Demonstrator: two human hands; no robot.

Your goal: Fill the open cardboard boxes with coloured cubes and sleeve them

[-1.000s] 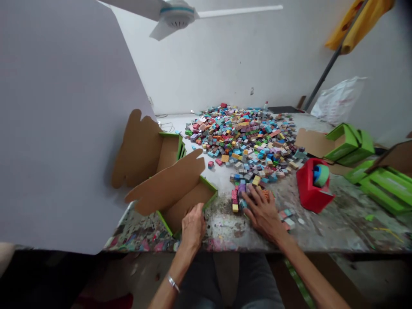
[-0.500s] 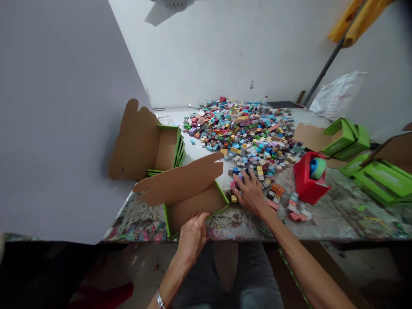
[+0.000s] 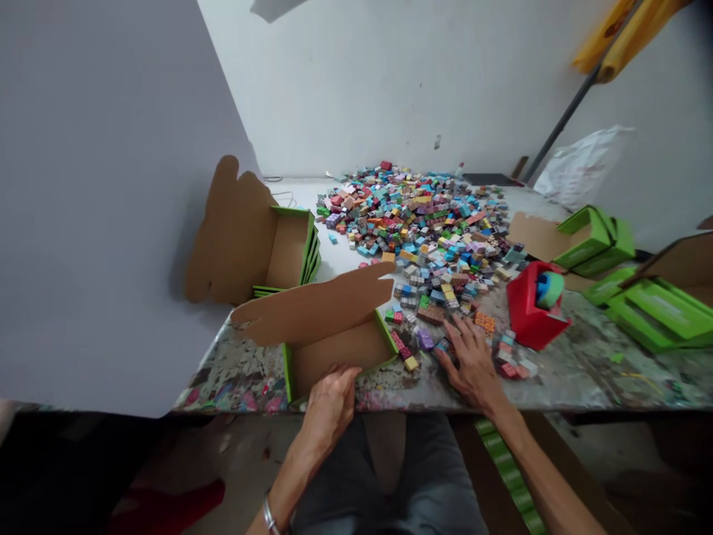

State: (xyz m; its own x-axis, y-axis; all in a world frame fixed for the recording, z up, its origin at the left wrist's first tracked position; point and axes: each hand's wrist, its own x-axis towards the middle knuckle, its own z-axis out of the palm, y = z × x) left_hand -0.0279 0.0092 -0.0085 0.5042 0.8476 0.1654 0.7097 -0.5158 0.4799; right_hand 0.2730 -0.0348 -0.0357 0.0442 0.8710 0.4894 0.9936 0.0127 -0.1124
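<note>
My left hand (image 3: 330,399) is closed over the front wall of a cardboard box (image 3: 334,355) with green edges, its fingers curled over the rim. The box stands with its brown lid (image 3: 317,306) raised, and the part of its inside in view is bare. To the right, my right hand (image 3: 471,360) lies palm down with fingers spread over small coloured blocks, partly hiding those beneath it. Near its fingertips are a purple block (image 3: 425,339) and an orange patterned block (image 3: 484,322). A red and yellow row of blocks (image 3: 404,351) lies beside the box's right side.
A large heap of small blocks (image 3: 423,215) covers the table's back. Nested open boxes (image 3: 290,249) stand at the left, more green boxes (image 3: 657,308) at the right. A red tape dispenser (image 3: 532,308) sits right of my right hand. A grey panel (image 3: 111,186) rises at the left.
My right hand has moved right and toward me from the blocks near the box, uncovering the purple block and the red and yellow row. My left hand stays on the box.
</note>
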